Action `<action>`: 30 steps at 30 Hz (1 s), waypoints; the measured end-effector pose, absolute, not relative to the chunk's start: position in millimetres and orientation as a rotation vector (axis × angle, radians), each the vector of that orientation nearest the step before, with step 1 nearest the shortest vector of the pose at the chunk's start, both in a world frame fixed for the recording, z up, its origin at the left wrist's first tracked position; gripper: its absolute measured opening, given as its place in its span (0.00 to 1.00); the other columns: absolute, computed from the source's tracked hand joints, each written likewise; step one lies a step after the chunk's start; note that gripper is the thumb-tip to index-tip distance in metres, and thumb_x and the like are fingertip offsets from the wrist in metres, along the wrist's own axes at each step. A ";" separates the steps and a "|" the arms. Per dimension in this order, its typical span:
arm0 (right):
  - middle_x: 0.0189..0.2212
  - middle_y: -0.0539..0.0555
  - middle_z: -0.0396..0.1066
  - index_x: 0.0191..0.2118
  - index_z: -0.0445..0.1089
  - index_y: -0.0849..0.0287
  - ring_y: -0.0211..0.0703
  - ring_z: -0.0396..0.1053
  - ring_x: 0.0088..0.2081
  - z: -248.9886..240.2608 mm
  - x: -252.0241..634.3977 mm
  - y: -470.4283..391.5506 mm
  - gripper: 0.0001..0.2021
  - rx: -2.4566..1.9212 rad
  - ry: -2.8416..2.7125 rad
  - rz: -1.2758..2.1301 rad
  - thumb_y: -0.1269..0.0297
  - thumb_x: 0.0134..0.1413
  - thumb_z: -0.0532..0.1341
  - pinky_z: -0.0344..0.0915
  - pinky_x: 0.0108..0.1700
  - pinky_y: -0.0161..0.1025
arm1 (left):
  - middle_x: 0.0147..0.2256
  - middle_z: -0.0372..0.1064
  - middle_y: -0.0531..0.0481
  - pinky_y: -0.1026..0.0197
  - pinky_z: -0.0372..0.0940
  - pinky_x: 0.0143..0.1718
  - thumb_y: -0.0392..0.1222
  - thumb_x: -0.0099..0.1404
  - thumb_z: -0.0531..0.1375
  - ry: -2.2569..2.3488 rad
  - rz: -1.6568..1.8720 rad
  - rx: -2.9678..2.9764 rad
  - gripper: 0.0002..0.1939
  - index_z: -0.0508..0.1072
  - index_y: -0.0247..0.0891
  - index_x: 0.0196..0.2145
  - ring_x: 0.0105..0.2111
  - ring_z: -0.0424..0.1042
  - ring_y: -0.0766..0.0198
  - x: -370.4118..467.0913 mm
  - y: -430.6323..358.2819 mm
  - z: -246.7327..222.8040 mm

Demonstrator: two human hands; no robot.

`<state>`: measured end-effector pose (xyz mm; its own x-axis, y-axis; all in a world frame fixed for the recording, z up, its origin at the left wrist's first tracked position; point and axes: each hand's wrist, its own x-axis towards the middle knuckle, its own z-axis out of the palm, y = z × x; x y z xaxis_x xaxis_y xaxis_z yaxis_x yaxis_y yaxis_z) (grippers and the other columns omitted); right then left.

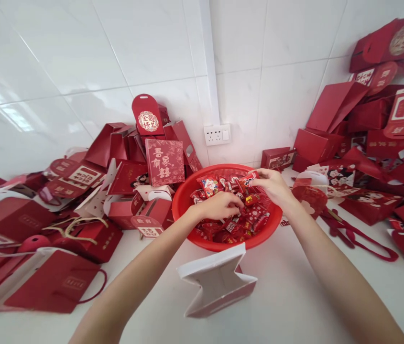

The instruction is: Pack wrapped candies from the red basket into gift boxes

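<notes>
A red plastic basket [181, 203] holds many small wrapped candies [228, 227] in red and patterned wrappers. My left hand [221, 205] reaches over its near left side, fingers curled down among the candies. What its fingertips grip, if anything, is hidden. At the basket's far right, my right hand [271, 185] has its thumb and fingers on a red candy packet [249, 178]. Just in front of the basket, an open paper bag [219, 282] stands on the white table with its mouth toward me. Its inside is white and its outer side dark red.
Red gift boxes [166, 162] are heaped on the left, some with rope handles. Another tall pile of red boxes [331, 110] fills the right. Behind, a white tiled wall carries a socket [217, 134]. A red strap [366, 236] lies on the table at right.
</notes>
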<state>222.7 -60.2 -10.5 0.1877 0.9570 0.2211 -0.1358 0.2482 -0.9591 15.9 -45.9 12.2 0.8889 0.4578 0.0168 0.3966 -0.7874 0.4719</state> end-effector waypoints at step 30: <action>0.25 0.49 0.78 0.26 0.77 0.56 0.43 0.74 0.29 0.7 217.7 -66.5 0.18 -0.851 -0.843 1.138 0.56 0.26 0.79 0.73 0.37 0.41 | 0.51 0.78 0.41 0.58 0.68 0.53 0.35 0.67 0.55 0.978 0.844 2.186 0.18 0.77 0.31 0.51 0.49 0.76 0.57 37.1 5.9 1.6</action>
